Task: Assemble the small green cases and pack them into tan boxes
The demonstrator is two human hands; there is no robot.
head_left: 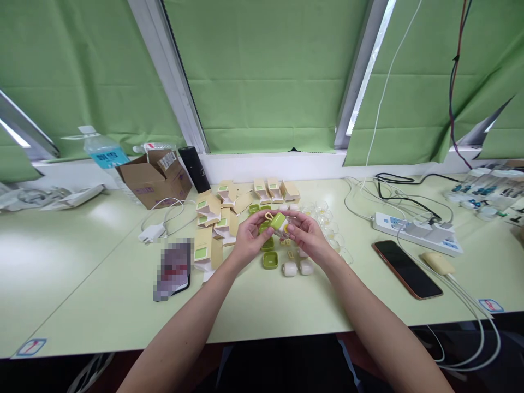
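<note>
Between my two hands, above the middle of the table, is a small green-and-white case (pixel 279 222) with a yellow loop at its upper left. My left hand (pixel 250 236) grips its green side with thumb and fingers. On the white side, the fingers of my right hand (pixel 308 234) are closed on the same case. Just below lie a square green cap (pixel 270 261) and white rounded pieces (pixel 290 268), some with yellow loops. More green caps are partly hidden behind my left hand. Several transparent plastic covers (pixel 327 218) lie beyond my right hand.
Several small cardboard boxes (pixel 208 210) stand left of my hands, near a phone (pixel 176 267). Behind are a larger carton (pixel 158 177) and a black bottle (pixel 194 168). On the right lie another phone (pixel 407 268), a power strip (pixel 417 232) and loose cables.
</note>
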